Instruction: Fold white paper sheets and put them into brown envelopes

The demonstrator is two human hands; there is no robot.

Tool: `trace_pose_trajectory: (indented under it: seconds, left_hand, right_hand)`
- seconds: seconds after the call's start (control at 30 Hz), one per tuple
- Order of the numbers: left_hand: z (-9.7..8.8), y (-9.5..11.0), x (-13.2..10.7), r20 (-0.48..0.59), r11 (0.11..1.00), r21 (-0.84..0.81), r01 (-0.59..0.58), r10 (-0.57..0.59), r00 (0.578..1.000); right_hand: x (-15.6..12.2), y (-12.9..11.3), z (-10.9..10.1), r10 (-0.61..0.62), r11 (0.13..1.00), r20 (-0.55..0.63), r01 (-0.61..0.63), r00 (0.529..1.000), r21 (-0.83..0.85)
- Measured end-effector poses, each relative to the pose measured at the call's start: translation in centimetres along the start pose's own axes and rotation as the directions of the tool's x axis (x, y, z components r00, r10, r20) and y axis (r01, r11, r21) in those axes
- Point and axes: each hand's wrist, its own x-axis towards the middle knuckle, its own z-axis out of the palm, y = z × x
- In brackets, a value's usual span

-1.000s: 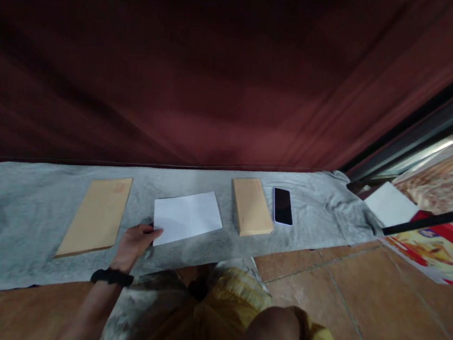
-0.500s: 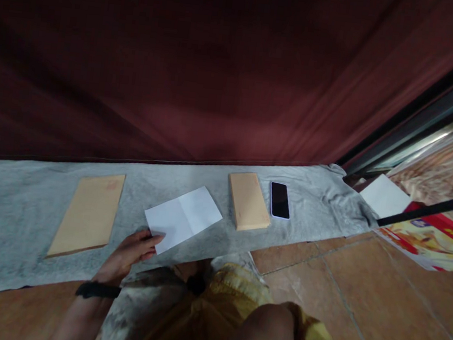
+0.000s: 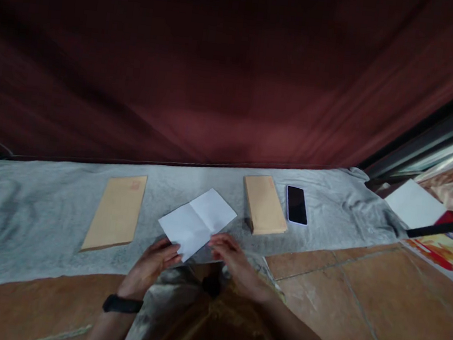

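A white sheet of paper point(image 3: 198, 221) with a crease across its middle lies slantwise over the front part of the grey cloth. My left hand point(image 3: 157, 260) grips its near left edge, thumb on top and fingers below. My right hand point(image 3: 233, 255) is at the paper's near right edge. Its fingers are loosely bent and slightly apart, with the tips at the edge; no firm grip shows. A brown envelope point(image 3: 117, 212) lies left of the paper. To the right is a stack of brown envelopes point(image 3: 265, 204).
A phone point(image 3: 297, 204) with a dark screen lies right of the stack. The grey cloth point(image 3: 42, 209) runs along a dark red curtain point(image 3: 227, 93). At the far right are a white sheet point(image 3: 414, 205), a dark bar and a colourful printed package point(image 3: 446, 252). Floor tiles point(image 3: 359, 300) show in front.
My right hand has come into view and reached the paper's right edge. The paper has turned, its crease now more marked, with my left hand still on it. The view has shifted left.
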Motion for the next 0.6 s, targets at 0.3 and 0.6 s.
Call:
trace_pose_trajectory:
  seconds: [0.3,0.6]
  left_hand:
    - [4.3,-4.4,-3.0,0.083,0.979,-0.202,-0.007,0.024,0.996]
    - [3.2,-3.5,-3.3,0.098,0.961,-0.276,-0.015,0.043,0.994]
  right_hand:
    - [5.0,6.3,-4.3,-0.02,0.984,-0.003,0.019,1.0,-0.178]
    - [8.2,6.2,-5.1,-0.046,0.921,-0.081,0.011,0.996,-0.388]
